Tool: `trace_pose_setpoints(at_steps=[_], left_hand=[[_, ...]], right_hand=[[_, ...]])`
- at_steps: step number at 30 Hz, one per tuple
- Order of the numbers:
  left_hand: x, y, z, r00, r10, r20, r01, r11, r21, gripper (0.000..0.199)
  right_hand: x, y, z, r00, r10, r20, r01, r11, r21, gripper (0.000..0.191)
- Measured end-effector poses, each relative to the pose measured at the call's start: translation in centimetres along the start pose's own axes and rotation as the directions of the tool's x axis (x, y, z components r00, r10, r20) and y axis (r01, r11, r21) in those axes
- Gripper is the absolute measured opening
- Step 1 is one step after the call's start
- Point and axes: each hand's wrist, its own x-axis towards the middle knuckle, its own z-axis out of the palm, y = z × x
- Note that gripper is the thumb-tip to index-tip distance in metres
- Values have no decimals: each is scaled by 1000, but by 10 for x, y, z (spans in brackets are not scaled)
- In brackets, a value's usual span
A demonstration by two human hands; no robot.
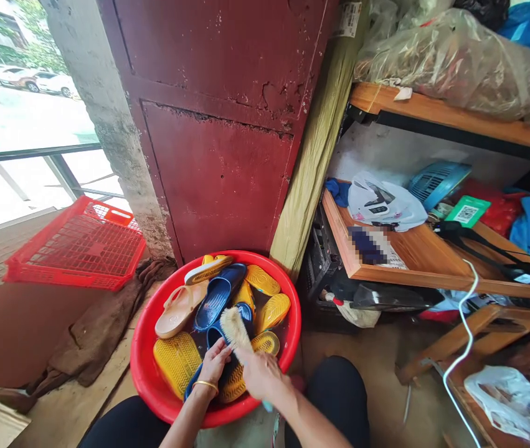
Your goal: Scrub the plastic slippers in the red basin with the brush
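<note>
Two hands work over a red basin (139,367) in the head view. Left hand (213,364) holds a blue slipper (193,381), fingers a bit spread, slipper mostly hidden by hand & shoes. Right hand (261,375) grips a pale-bristled brush (235,328), fingers closed round it, handle mostly hidden. Yellow slippers (177,363) & a tan sandal (180,308) lie piled in basin; dark water, depth hard to tell.

A red plastic lattice crate (75,246) is set down beside a weathered concrete pillar (110,137), and a peeling maroon-painted metal door (213,168) is fixed alongside.
</note>
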Motion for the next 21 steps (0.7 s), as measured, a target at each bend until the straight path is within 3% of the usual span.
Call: trace_pose_setpoints(at_steps=[2,4,10,13,18,21], left_hand=[[1,-3,-1,1000,16,23,-15,999,-31,45],[2,-6,-2,999,26,40,-23,997,-72,43],[1,-6,2,1000,18,-25,-17,1000,10,47],[0,-6,4,998,52,24,-53,998,44,49],[2,-6,4,999,47,18,-49,996,77,51],[7,1,4,996,-83,-23,83,997,-6,58]], right_hand=[[-25,-4,9,998,-27,63,33,995,-94,61],[-31,-8,11,996,-12,89,26,987,-157,63],[40,-1,-13,992,124,11,-120,974,-192,58],[57,16,-17,984,178,-27,-180,967,-181,60],[36,45,-2,977,204,-70,-205,979,-16,59],[23,51,9,982,173,-74,-170,985,39,58]])
